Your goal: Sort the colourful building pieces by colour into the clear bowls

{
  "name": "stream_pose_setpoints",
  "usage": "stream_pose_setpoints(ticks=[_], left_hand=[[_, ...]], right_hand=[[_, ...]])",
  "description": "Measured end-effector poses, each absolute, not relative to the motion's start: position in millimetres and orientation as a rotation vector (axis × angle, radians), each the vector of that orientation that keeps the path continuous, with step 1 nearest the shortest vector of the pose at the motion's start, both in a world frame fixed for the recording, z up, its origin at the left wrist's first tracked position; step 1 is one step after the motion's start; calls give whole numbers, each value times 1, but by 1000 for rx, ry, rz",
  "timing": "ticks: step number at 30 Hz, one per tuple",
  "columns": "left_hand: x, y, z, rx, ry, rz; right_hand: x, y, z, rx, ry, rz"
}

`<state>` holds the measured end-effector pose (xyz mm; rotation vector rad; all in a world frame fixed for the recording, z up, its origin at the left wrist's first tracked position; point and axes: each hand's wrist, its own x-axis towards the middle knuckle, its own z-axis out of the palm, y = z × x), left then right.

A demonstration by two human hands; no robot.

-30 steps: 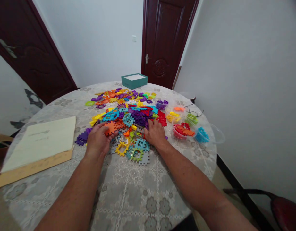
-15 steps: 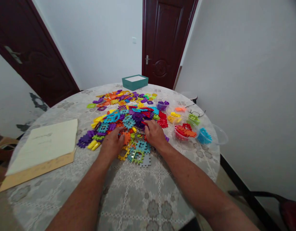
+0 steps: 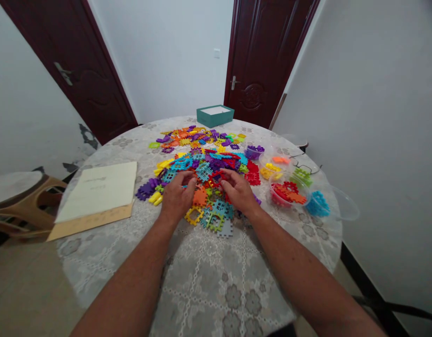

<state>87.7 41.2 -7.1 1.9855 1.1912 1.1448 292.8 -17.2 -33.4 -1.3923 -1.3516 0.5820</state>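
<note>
A heap of colourful plastic interlocking building pieces (image 3: 203,172) lies in front of me, with flat toothed squares, windowed panels and small yellow and purple parts. My right hand (image 3: 239,191) is over the heap's right side, with thumb and fingers closed on a red building piece (image 3: 216,175). At the left side of the heap, my left hand (image 3: 177,196) has its fingers bent and the thumb apart from them, and I see nothing held. Near its thumb lies an orange toothed piece (image 3: 200,196). Yellow, green and grey squares (image 3: 216,220) overlap closest to me.
Clear round tubs hold sorted pieces: purple (image 3: 253,151), yellow (image 3: 271,171), red (image 3: 289,193) and blue (image 3: 318,204). Eyeglasses (image 3: 309,167) lie behind them. A green box (image 3: 215,117) stands at the back; papers (image 3: 99,189) lie left on the patterned tablecloth (image 3: 201,281).
The view has turned left, shifting everything rightward in the picture. My right hand has brought the red building piece closer to my left hand, and more of the piece shows.
</note>
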Motion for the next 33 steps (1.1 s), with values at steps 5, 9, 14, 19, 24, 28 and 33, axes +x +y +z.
stream_pose_setpoints(ticks=[5, 9, 14, 19, 24, 28, 33], left_hand=[[99, 25, -2, 2010, 1011, 900], [104, 16, -6, 2164, 972, 818], [104, 9, -6, 2239, 807, 754], [103, 8, -5, 2250, 788, 745], [103, 13, -11, 2275, 815, 726], [103, 16, -14, 2284, 838, 726], [103, 16, -13, 2275, 831, 718]], right_hand=[[292, -24, -26, -1321, -1505, 601], [316, -24, -23, -1721, -1541, -18], [333, -23, -35, -2328, -1498, -363], [333, -25, -41, -2598, -1500, -261], [335, -23, -40, -2624, -1530, -183], [337, -21, -41, -2609, -1525, -120], [343, -16, -44, -2585, -1532, -83]])
